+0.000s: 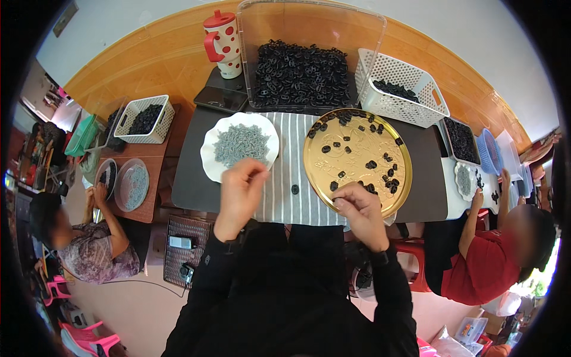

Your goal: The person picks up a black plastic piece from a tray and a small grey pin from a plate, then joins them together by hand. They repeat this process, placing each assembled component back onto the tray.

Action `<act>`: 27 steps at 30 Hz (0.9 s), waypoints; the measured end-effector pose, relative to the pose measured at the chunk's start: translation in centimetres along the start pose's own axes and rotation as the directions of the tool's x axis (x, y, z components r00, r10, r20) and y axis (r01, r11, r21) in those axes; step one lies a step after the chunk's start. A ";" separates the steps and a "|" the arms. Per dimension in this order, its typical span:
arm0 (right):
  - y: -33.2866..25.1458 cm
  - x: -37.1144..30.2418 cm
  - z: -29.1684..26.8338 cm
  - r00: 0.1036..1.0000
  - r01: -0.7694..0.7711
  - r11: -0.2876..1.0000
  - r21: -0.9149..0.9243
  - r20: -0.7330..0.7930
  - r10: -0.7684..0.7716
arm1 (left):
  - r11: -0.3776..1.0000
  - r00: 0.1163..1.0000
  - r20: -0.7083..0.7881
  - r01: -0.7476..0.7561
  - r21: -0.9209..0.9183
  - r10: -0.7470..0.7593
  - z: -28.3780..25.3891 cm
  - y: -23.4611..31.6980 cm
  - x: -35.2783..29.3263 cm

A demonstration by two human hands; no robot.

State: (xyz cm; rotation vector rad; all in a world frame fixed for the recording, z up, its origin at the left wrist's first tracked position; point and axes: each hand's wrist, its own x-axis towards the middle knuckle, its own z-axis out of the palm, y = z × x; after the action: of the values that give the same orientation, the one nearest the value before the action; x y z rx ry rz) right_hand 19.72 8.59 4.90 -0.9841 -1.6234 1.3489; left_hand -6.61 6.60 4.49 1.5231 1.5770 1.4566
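My left hand [241,196] is closed in a pinch over the near edge of a white scalloped plate [209,156]. Whatever its fingertips may hold is too small to make out. A heap of small grey screw-like pieces [241,144] fills the plate's middle. My right hand [364,215] pinches a small black oval piece at the near left rim of a round gold tray [358,156]. Several black oval pieces [371,165] lie scattered over the tray. One more black oval piece [294,189] lies on the grey striped cloth [284,205] between my hands.
A clear bin [309,21] of black pieces stands at the back, flanked by a red-lidded spotted tumbler [225,44] and a white perforated basket [437,98]. A dark phone [220,99] lies behind the plate. Co-workers sit at the left and right tables, their hands at similar pieces.
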 end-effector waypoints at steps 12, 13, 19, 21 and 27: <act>1.0 -0.7 6.0 0.992 0.030 0.942 0.335 -0.129 0.015 | 0.753 0.851 0.494 0.442 -0.487 -0.179 3.6 0.7 -3.5; 0.9 -0.7 6.2 0.992 0.029 0.942 0.335 -0.128 0.015 | 0.775 0.849 0.499 0.431 -0.463 -0.174 3.6 0.9 -3.5; 0.8 -0.5 5.9 0.968 0.191 0.975 0.110 -0.187 -0.169 | 0.842 0.853 0.507 0.362 -0.401 -0.125 3.2 1.5 -3.6; 0.9 -0.4 5.6 0.948 0.283 0.958 -0.046 -0.135 -0.287 | 0.844 0.848 0.514 0.366 -0.391 -0.129 3.1 1.7 -3.5; -0.2 -0.1 5.4 0.867 0.455 0.822 -0.342 -0.038 -0.496 | 0.853 0.845 0.521 0.354 -0.384 -0.117 3.1 1.4 -3.7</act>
State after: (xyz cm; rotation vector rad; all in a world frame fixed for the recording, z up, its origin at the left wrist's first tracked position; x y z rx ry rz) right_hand 14.77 6.48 4.41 -0.7486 -1.8701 0.6790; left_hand -2.42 3.93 3.64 1.2143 0.9799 1.0910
